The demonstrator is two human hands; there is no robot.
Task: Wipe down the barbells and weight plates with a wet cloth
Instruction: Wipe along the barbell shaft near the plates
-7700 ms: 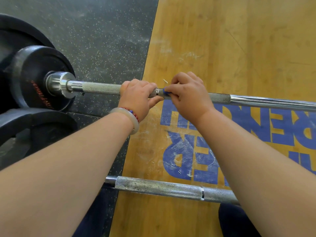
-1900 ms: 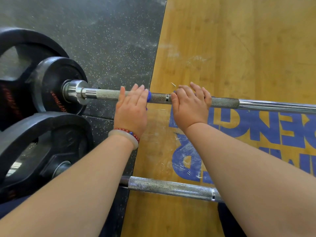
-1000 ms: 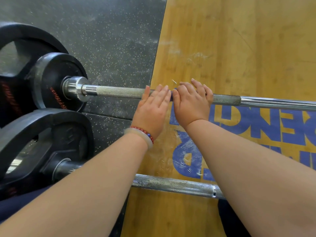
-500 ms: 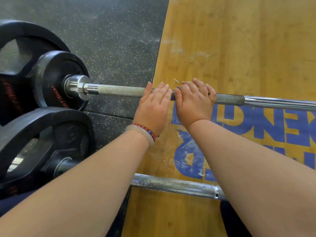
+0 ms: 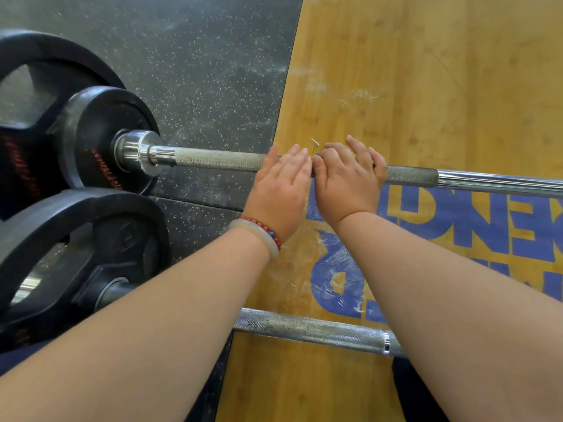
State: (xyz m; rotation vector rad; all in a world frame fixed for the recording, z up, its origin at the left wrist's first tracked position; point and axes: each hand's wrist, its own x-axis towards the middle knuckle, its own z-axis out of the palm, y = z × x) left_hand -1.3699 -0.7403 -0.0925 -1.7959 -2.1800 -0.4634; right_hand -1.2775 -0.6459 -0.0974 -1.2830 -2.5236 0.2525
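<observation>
The far barbell (image 5: pixel 213 158) runs left to right across the floor, with a small black plate (image 5: pixel 100 123) and a larger black plate (image 5: pixel 45 59) on its left sleeve. My left hand (image 5: pixel 280 190) lies flat on its knurled shaft with straight fingers. A blue cloth seen under it earlier is hidden, apart from a dark blue sliver between my hands. My right hand (image 5: pixel 347 184) touches the left one, its fingers draped over the same shaft. A second barbell (image 5: pixel 304 328) with a black plate (image 5: pixel 76 226) lies nearer me, under my forearms.
Speckled black rubber flooring (image 5: pixel 198 71) covers the left side. A wooden platform (image 5: pixel 426 71) with large blue lettering (image 5: pixel 457 220) and chalk smudges lies on the right. A steel collar (image 5: pixel 137 150) sits against the small plate.
About two seconds ago my left hand was further left with the blue cloth showing under its fingers. It has slid right along the bar against my right hand, which stayed put.
</observation>
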